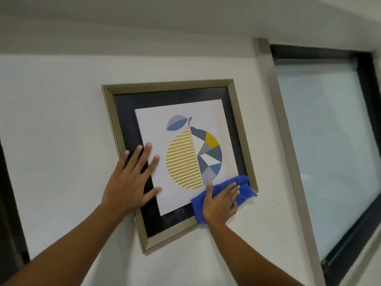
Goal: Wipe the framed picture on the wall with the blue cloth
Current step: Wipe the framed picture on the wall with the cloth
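The framed picture hangs on the white wall, with a gold-toned frame, a dark mat and a print of a yellow-striped pear. My left hand lies flat with spread fingers on the glass at the picture's left side, over the mat and the print's edge. My right hand presses the blue cloth against the picture's lower right corner. The cloth covers that corner of the mat and frame and bunches out past my fingers.
A window with a dark frame and frosted pane sits in the wall right of the picture. Another dark frame edge shows at the far left. Bare white wall surrounds the picture.
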The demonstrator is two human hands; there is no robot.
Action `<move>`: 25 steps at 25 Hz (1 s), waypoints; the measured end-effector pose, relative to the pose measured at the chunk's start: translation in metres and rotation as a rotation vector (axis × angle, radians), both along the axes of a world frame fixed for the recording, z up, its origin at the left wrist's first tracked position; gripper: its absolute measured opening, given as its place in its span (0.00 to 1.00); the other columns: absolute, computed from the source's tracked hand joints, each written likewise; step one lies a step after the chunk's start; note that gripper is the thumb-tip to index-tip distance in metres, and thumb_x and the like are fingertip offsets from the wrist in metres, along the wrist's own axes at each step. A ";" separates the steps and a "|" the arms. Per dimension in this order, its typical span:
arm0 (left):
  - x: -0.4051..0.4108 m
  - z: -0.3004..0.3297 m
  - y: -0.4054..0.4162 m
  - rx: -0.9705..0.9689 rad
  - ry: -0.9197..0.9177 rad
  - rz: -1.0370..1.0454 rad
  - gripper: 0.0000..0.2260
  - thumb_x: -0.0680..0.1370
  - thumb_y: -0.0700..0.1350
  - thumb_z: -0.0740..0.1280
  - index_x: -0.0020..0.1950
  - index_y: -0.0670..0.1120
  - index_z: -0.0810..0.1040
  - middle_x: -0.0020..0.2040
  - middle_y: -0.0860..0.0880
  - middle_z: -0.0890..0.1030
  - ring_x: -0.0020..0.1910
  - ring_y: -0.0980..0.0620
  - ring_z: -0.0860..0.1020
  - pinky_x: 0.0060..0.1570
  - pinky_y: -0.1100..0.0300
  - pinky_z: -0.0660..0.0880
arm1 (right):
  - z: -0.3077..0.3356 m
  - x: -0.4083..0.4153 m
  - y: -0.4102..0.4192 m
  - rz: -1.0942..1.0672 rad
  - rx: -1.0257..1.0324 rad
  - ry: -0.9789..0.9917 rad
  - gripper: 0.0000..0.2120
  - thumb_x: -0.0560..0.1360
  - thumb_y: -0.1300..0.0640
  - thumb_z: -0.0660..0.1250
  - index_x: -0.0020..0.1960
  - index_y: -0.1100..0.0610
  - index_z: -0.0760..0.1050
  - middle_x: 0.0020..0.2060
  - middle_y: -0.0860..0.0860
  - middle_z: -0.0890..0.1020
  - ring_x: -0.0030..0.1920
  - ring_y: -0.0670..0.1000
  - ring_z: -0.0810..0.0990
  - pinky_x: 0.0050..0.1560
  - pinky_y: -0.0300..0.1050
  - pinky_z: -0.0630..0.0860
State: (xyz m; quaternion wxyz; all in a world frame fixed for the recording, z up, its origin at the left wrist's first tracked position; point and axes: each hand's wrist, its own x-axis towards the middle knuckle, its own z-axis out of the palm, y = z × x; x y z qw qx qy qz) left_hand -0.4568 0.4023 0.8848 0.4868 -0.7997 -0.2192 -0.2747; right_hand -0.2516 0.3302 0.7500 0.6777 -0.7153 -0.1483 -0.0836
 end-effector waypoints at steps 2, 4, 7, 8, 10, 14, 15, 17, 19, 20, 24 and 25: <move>0.006 -0.006 0.002 -0.018 -0.029 -0.020 0.40 0.75 0.69 0.53 0.80 0.47 0.53 0.81 0.38 0.49 0.79 0.37 0.53 0.76 0.38 0.50 | -0.005 -0.039 0.016 0.017 -0.013 0.012 0.45 0.72 0.30 0.40 0.77 0.60 0.38 0.78 0.56 0.45 0.78 0.55 0.44 0.75 0.54 0.50; 0.009 -0.010 0.006 -0.006 -0.050 -0.052 0.39 0.75 0.68 0.53 0.80 0.47 0.53 0.81 0.39 0.50 0.79 0.37 0.53 0.76 0.38 0.50 | -0.008 -0.091 0.029 0.075 -0.062 -0.024 0.42 0.73 0.30 0.34 0.76 0.59 0.37 0.78 0.56 0.46 0.78 0.56 0.47 0.75 0.55 0.53; 0.010 -0.013 0.008 0.000 -0.087 -0.067 0.36 0.77 0.65 0.52 0.80 0.47 0.53 0.81 0.39 0.50 0.79 0.37 0.54 0.75 0.39 0.51 | -0.013 -0.131 0.038 0.159 -0.142 -0.096 0.38 0.78 0.37 0.35 0.75 0.63 0.55 0.74 0.60 0.63 0.73 0.61 0.64 0.66 0.59 0.70; 0.010 -0.014 0.008 0.005 -0.085 -0.067 0.36 0.77 0.64 0.52 0.80 0.47 0.53 0.81 0.39 0.50 0.79 0.37 0.54 0.75 0.39 0.51 | -0.018 -0.126 0.037 0.154 -0.168 -0.139 0.37 0.78 0.38 0.35 0.75 0.63 0.56 0.74 0.60 0.63 0.73 0.61 0.64 0.66 0.58 0.70; 0.008 -0.012 0.008 0.012 -0.066 -0.064 0.36 0.76 0.64 0.53 0.80 0.47 0.54 0.81 0.39 0.51 0.79 0.37 0.54 0.75 0.39 0.50 | -0.027 -0.089 0.030 0.079 -0.190 -0.223 0.37 0.78 0.37 0.37 0.77 0.61 0.48 0.77 0.57 0.52 0.76 0.58 0.53 0.71 0.56 0.61; 0.007 -0.011 0.008 0.004 -0.062 -0.060 0.37 0.76 0.66 0.51 0.80 0.48 0.53 0.81 0.40 0.51 0.79 0.37 0.53 0.76 0.40 0.50 | -0.028 0.030 0.009 -0.059 -0.144 -0.203 0.33 0.81 0.44 0.50 0.77 0.61 0.43 0.78 0.59 0.49 0.78 0.57 0.48 0.74 0.55 0.53; 0.009 -0.012 0.008 0.000 -0.076 -0.063 0.37 0.76 0.67 0.51 0.80 0.48 0.53 0.82 0.40 0.51 0.79 0.37 0.53 0.75 0.40 0.50 | -0.023 0.051 0.002 -0.057 -0.140 -0.181 0.32 0.81 0.45 0.50 0.77 0.61 0.43 0.78 0.59 0.50 0.78 0.56 0.48 0.74 0.55 0.52; 0.014 -0.009 0.005 -0.017 -0.099 -0.067 0.37 0.75 0.67 0.51 0.79 0.48 0.56 0.81 0.39 0.55 0.78 0.36 0.57 0.73 0.38 0.56 | -0.017 0.064 -0.003 -0.061 -0.117 -0.144 0.32 0.81 0.45 0.49 0.77 0.60 0.43 0.78 0.58 0.51 0.78 0.56 0.48 0.75 0.55 0.52; 0.020 -0.002 0.000 -0.039 -0.099 -0.065 0.38 0.74 0.68 0.51 0.78 0.47 0.61 0.79 0.37 0.61 0.74 0.33 0.63 0.69 0.36 0.63 | -0.017 0.036 0.002 -0.078 -0.113 -0.090 0.32 0.82 0.45 0.49 0.77 0.62 0.43 0.78 0.59 0.51 0.78 0.56 0.48 0.75 0.54 0.52; 0.023 0.001 -0.002 -0.045 -0.096 -0.057 0.38 0.74 0.68 0.52 0.78 0.47 0.61 0.78 0.37 0.62 0.73 0.32 0.64 0.67 0.35 0.64 | -0.018 0.006 0.006 -0.068 -0.138 -0.085 0.32 0.81 0.45 0.48 0.76 0.63 0.45 0.77 0.60 0.53 0.77 0.57 0.50 0.75 0.54 0.54; 0.028 -0.002 0.002 -0.011 -0.120 -0.084 0.39 0.74 0.69 0.51 0.80 0.49 0.52 0.81 0.40 0.53 0.78 0.32 0.51 0.73 0.35 0.56 | -0.029 -0.128 0.024 0.149 -0.293 -0.232 0.37 0.79 0.38 0.37 0.73 0.64 0.61 0.72 0.61 0.67 0.71 0.62 0.66 0.73 0.53 0.53; 0.027 -0.004 0.002 -0.004 -0.124 -0.087 0.39 0.74 0.69 0.51 0.80 0.49 0.50 0.82 0.41 0.51 0.79 0.33 0.49 0.73 0.35 0.54 | -0.034 -0.143 0.025 0.231 -0.290 -0.234 0.38 0.78 0.37 0.37 0.73 0.63 0.61 0.72 0.60 0.66 0.71 0.61 0.66 0.72 0.51 0.50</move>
